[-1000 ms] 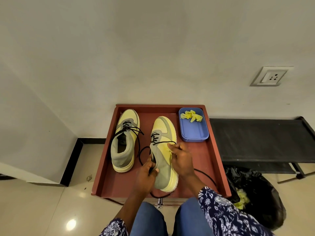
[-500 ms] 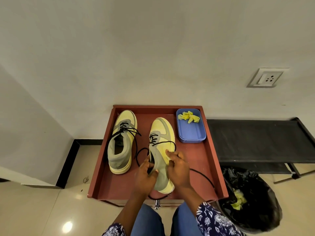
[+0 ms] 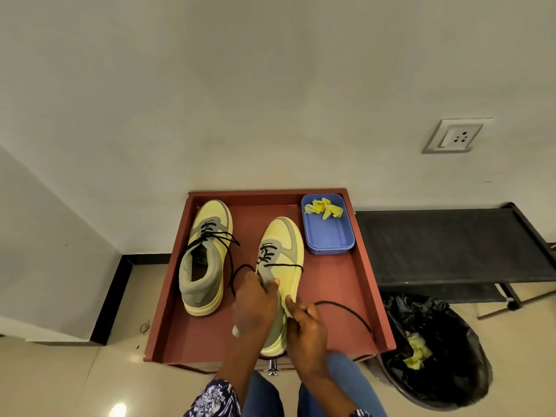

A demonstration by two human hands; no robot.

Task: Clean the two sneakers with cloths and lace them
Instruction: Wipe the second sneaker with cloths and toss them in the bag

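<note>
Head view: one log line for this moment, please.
phase: lacing | left hand: grips right sneaker | right hand: pinches black lace | left sneaker: on tray

Both sneakers (image 3: 206, 257) are pale yellow with grey-green panels and black laces (image 3: 346, 311). They sit in a reddish-brown tray (image 3: 361, 281). The little box (image 3: 328, 233) is periwinkle blue with a yellow cloth (image 3: 323, 208) inside. Sleeves (image 3: 213, 398) are navy with a white floral print, jeans (image 3: 346, 383) are blue, bin bag (image 3: 451, 356) is black.
</note>
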